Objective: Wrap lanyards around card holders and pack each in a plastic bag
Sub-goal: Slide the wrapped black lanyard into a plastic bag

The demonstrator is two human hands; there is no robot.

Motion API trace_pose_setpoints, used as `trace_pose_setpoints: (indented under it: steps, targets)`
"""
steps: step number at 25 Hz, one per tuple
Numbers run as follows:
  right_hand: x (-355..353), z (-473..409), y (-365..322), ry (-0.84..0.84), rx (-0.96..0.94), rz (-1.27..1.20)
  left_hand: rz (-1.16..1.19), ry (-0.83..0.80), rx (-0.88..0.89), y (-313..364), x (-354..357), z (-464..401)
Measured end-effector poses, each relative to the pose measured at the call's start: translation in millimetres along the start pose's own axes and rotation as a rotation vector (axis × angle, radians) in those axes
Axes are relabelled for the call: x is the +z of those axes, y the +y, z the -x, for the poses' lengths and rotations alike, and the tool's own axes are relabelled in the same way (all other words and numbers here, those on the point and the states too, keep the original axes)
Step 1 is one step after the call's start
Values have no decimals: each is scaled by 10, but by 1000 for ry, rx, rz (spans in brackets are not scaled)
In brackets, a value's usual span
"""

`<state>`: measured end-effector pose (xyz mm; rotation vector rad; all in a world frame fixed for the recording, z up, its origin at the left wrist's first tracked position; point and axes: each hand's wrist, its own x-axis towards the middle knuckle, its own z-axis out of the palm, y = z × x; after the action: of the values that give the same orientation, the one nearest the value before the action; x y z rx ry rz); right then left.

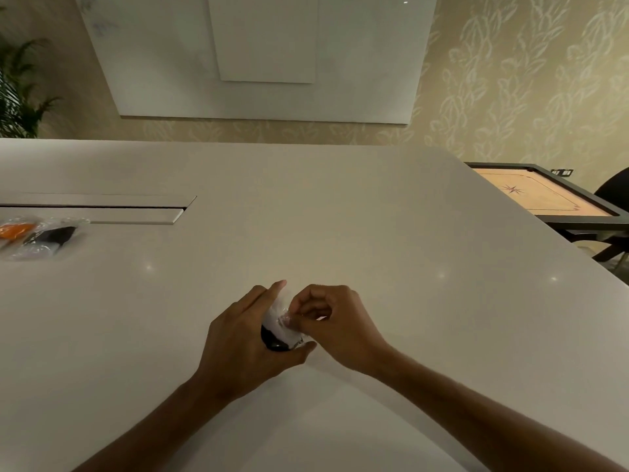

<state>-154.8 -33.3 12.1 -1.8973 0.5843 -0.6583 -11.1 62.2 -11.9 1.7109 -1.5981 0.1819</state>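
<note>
Left grip (pixel 245 338) curled around a black wrapped card holder (pixel 274 339) sheathed in a clear plastic bag (pixel 284 323), thumb under, index finger stretched along the far side; right grip (pixel 332 321) closed in a pinch on the bag's crinkled mouth. Bundle held just over the pale counter (pixel 340 206), near its front edge, roughly midway across. Likely sealing or folding the flap now. Risks, as a judgement: thin film slipping out of the pinch, lanyard loosening inside and bulging the bag, flap sticking crooked from uneven pull. Two packed bags, one orange (pixel 15 230), one black (pixel 51 237), lying by the left edge beside a recessed cable slot (pixel 102 209). Carrom board (pixel 541 197) off right.
</note>
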Motion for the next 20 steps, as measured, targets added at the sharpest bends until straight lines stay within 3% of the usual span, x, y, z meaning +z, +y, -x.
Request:
trace_pose_setpoints:
  steps: [5, 13, 20]
  targets:
    - [-130, -70, -53, -195, -14, 4, 33, 36, -72, -26, -39, -40]
    - [-264, -140, -49, -96, -116, 256, 441, -252, -209, -120, -330, -165]
    - [-333, -127, -103, -135, -117, 311, 549, -182, -214, -177, -403, -191]
